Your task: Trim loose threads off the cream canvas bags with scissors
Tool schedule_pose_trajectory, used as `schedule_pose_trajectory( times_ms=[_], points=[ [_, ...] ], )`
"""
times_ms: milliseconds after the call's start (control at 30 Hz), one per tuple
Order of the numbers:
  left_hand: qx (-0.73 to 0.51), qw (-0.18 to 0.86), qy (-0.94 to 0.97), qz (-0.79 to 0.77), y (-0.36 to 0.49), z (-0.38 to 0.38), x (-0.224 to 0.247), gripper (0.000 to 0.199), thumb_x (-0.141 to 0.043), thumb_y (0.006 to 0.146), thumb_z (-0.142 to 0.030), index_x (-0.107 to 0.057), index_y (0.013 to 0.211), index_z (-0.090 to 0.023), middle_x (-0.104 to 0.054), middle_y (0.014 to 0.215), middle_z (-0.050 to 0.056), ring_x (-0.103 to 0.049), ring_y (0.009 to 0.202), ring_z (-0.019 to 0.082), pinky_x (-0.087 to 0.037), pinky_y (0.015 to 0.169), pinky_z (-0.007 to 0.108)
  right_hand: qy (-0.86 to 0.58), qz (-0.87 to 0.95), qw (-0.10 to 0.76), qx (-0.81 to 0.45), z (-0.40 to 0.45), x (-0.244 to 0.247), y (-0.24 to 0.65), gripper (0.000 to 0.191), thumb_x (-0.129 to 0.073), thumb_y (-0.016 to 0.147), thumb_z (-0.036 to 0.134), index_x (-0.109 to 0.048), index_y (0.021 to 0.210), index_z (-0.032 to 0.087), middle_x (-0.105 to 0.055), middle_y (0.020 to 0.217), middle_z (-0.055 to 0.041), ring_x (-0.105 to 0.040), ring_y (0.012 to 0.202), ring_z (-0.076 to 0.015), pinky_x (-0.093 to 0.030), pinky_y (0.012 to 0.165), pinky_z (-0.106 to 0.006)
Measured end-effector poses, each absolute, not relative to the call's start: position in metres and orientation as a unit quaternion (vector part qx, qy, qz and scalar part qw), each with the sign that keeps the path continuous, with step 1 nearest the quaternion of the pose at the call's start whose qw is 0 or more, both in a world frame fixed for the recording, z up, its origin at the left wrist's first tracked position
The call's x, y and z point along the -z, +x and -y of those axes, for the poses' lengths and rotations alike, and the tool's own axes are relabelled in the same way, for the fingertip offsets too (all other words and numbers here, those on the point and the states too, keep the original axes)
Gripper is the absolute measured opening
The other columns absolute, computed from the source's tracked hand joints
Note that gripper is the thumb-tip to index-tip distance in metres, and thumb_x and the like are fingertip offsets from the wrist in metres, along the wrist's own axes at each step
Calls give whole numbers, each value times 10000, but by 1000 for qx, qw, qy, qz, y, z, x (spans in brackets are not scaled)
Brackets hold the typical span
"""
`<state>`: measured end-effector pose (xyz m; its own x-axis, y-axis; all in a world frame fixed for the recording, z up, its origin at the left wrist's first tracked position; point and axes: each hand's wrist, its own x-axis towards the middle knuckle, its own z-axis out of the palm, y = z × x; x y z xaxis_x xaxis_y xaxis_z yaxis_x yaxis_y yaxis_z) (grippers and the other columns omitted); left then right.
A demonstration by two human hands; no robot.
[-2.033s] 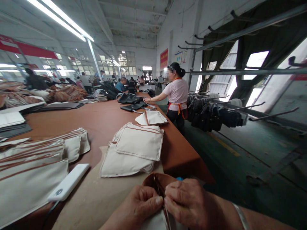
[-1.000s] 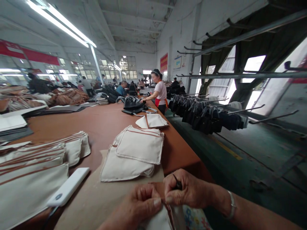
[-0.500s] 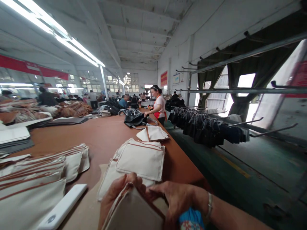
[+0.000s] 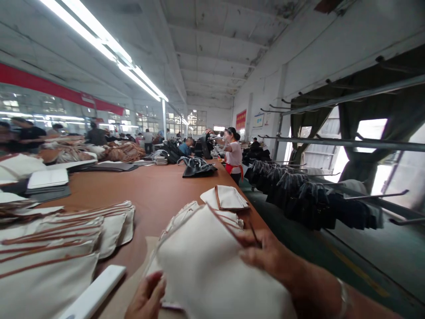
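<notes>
A cream fabric bag piece (image 4: 209,261) with a brown-trimmed edge is held up in front of me, its corner pointing away. At its lower left edge, my left hand (image 4: 148,296) is closed, thumb against fingers. My right hand (image 4: 270,259) grips the brown-trimmed right edge. A thin dark item (image 4: 255,235) juts up between the right fingers; its kind is unclear. Behind the held piece lie more cream pieces (image 4: 181,215), partly hidden by it. A folded cream piece with brown trim (image 4: 232,198) rests farther along the table's right edge.
Overlapping cream pieces with brown trim (image 4: 59,266) cover the left of the brown table (image 4: 149,184), beside a long white object (image 4: 96,292). A black bag (image 4: 198,168) lies farther off. A co-worker (image 4: 234,153) stands beyond it. Dark bags (image 4: 299,190) hang on a rack at right.
The cream piece has been raised and turned so its broad face shows. My hands have moved apart, left hand lower, right hand to the right edge. The co-worker now lifts something dark.
</notes>
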<state>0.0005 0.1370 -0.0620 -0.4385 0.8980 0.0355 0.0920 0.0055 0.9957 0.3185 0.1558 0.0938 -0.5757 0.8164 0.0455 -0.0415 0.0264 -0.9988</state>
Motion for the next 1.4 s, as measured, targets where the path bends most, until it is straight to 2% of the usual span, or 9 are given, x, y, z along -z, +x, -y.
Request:
schedule_pose_trajectory(
  times_ms=[167,300,400,600,800,933,1067,1267,1400],
  points=[
    [-325,63,714,-617,39,-186,62,488,-493,847,-221,-506,1332,-175,-637,1280,123,-581,1203,285,-488,1024,472,-509,579,493,-403,-305,-138,331,203,-647,877,311,-635,924,113,-626,716,-15,-571,584,-111,-414,495,-190],
    [-202,33,798,-566,65,-216,68,864,-558,632,-28,-434,1450,-278,-427,1549,48,-315,1458,300,-293,1202,517,-570,534,534,-324,-350,-113,336,214,-546,971,340,-589,935,134,-597,727,19,-497,506,-78,-372,445,-188],
    [-97,18,833,-545,71,-227,72,926,-538,608,-6,-406,1467,-326,-334,1601,41,-252,1484,324,-259,1198,571,-554,569,499,-346,-320,-59,323,144,-586,883,267,-625,845,133,-627,667,1,-562,546,-114,-364,455,-202],
    [-84,-9,862,-500,76,-238,62,604,-484,793,-25,-516,1327,-307,-499,1472,70,-472,1337,294,-450,1055,447,-497,617,411,-451,-213,38,294,246,-608,767,322,-682,871,112,-679,657,-34,-635,602,-168,-467,588,-249],
    [-141,-64,831,-535,77,-241,31,241,-409,890,-49,-594,942,-194,-682,898,65,-651,836,244,-506,739,348,-472,602,379,-521,-159,72,305,434,-616,775,531,-658,869,109,-680,678,-65,-616,542,-154,-421,518,-232],
    [-229,-107,815,-522,74,-222,3,235,-337,977,-129,-554,1043,-190,-664,944,76,-634,873,242,-479,772,359,-498,544,463,-491,-150,75,322,615,-624,768,674,-656,983,99,-682,732,-80,-606,549,-147,-436,512,-236],
    [-288,-128,828,-463,77,-184,0,233,-301,1000,-156,-519,1063,-209,-653,997,72,-623,911,223,-473,824,345,-499,475,550,-472,-153,58,331,779,-626,769,670,-499,1289,104,-650,1132,-192,-684,753,-228,-363,366,-206],
    [-315,-141,838,-423,76,-138,32,198,-375,949,-112,-504,1047,-226,-661,894,34,-631,763,208,-489,692,312,-474,543,507,-473,-167,28,319,531,-600,829,504,-598,1195,119,-654,1175,-164,-683,865,-237,-372,372,-179],
    [-326,-156,828,-428,72,-122,37,226,-381,933,-85,-515,1055,-222,-677,930,49,-644,799,221,-501,729,328,-440,601,440,-502,-188,22,291,384,-684,812,418,-690,1073,135,-705,852,-46,-626,557,-140,-350,367,-182]
  ],
)
